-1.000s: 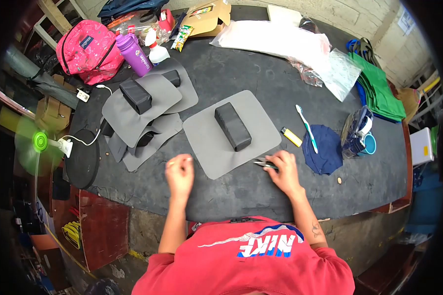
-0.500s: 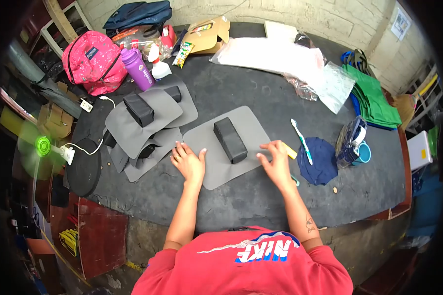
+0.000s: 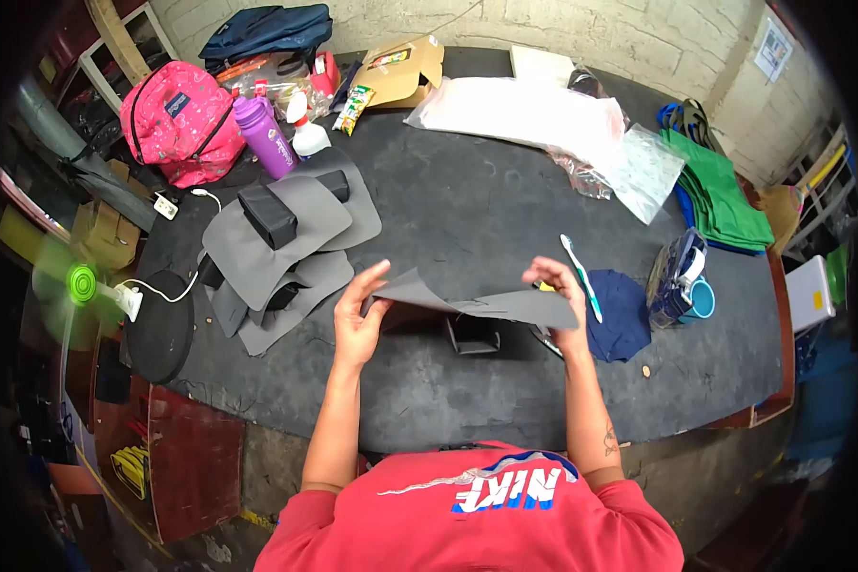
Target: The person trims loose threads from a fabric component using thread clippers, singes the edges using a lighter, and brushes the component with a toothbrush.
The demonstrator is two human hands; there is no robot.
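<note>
A grey sheet (image 3: 520, 307) is lifted off the table and tilted, its black box-shaped part (image 3: 474, 336) hanging on the underside. My left hand (image 3: 359, 315) holds the sheet's left corner between thumb and fingers. At the right end, my right hand (image 3: 562, 297) grips the other side, fingers curved over the edge. Part of the small snips (image 3: 546, 340) shows on the table beside my right hand. Several similar grey pieces (image 3: 281, 229) with black boxes lie piled to the left.
Right of my hands are a toothbrush (image 3: 583, 276), dark blue cloth (image 3: 620, 315) and blue cup (image 3: 701, 298). A purple bottle (image 3: 267, 138), spray bottle (image 3: 307, 129) and pink backpack (image 3: 183, 124) stand back left. A green fan (image 3: 82, 283) spins at the left edge.
The grey sheet lay flat with its box on top; now it is raised and turned over. My right hand has let go of the snips, and both hands have taken hold of the sheet.
</note>
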